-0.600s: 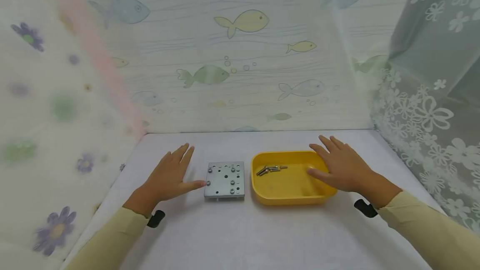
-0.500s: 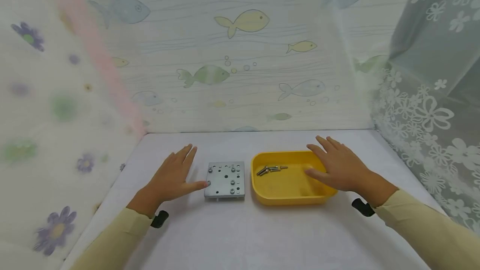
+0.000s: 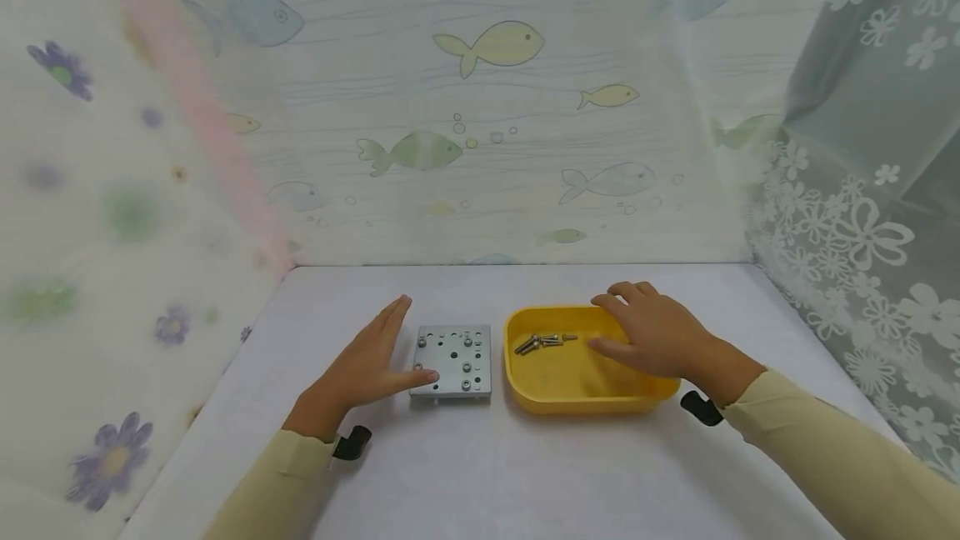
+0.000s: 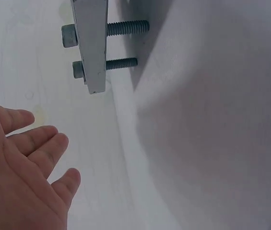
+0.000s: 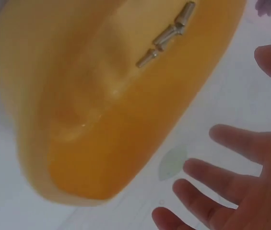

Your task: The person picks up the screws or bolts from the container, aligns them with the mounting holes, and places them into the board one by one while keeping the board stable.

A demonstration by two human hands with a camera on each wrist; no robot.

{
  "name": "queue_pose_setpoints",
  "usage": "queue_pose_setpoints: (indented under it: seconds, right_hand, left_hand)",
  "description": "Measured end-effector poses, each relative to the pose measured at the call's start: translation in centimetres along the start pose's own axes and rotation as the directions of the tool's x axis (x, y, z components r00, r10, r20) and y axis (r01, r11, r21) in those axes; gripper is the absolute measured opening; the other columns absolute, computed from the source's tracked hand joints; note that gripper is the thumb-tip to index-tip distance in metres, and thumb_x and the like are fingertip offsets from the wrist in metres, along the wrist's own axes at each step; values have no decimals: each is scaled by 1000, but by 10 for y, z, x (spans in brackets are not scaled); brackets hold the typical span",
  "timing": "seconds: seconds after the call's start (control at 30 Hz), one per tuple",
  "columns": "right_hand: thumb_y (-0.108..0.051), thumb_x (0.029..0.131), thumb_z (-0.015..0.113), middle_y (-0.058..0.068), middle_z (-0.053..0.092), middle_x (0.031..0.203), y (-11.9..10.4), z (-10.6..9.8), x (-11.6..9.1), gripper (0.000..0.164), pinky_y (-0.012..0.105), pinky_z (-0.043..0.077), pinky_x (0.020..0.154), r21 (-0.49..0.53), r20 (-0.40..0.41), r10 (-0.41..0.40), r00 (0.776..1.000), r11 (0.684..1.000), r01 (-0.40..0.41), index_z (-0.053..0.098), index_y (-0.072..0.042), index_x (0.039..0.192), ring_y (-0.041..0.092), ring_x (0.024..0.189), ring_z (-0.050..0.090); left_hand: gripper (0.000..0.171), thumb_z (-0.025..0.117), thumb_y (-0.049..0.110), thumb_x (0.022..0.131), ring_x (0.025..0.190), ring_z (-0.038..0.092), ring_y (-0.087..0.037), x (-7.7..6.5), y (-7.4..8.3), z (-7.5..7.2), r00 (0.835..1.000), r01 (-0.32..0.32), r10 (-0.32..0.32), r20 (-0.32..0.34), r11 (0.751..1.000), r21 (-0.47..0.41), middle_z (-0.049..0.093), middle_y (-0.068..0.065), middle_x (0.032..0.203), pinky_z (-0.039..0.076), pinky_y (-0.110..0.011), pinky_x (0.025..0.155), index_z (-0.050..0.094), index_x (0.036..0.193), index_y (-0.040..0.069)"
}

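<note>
A square metal plate (image 3: 442, 357) with holes and several socket-head screws set in it lies left of the middle in the head view. My left hand (image 3: 369, 365) hovers at its left side, fingers extended, the thumb overlapping the plate's near left corner. Seen edge-on in the left wrist view, the plate (image 4: 93, 52) has threaded screw shanks (image 4: 128, 28) sticking out underneath. To the right is a yellow tray (image 3: 592, 405) with several loose screws (image 3: 538, 342) at its left end. My right hand (image 3: 660, 336) is held over the tray's right part, fingers spread and holding nothing.
A white cloth-covered table (image 3: 480, 465) carries both things. Behind it hangs a curtain (image 3: 480, 207) printed with fish, and patterned sheets (image 3: 127, 273) close in the left and right sides. Each wrist wears a small black device (image 3: 352, 443).
My left hand has moved right, its thumb now farther over the plate. The right hand has shifted left over the tray. Plate, tray and screws stay where they were.
</note>
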State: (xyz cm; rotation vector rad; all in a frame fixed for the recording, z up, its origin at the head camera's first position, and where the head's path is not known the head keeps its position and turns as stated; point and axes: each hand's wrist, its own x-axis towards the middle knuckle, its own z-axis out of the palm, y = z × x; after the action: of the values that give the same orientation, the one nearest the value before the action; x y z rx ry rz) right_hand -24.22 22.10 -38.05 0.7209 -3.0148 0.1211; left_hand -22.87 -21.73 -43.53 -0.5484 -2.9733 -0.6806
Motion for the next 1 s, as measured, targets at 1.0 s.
queue_pose_setpoints:
  seconds: [1.0]
  right_hand:
    - [-36,97,71,-10,68,91,-12,22,61,36,28,51,74,311,203,-153,967,947,84,71,-20,130,12,80,59]
  left_hand:
    - [137,101,43,59,160,23,-25,1,-28,37,994,57,-4,106,865,-498,27,1,171,12,-58,127,15,165,35]
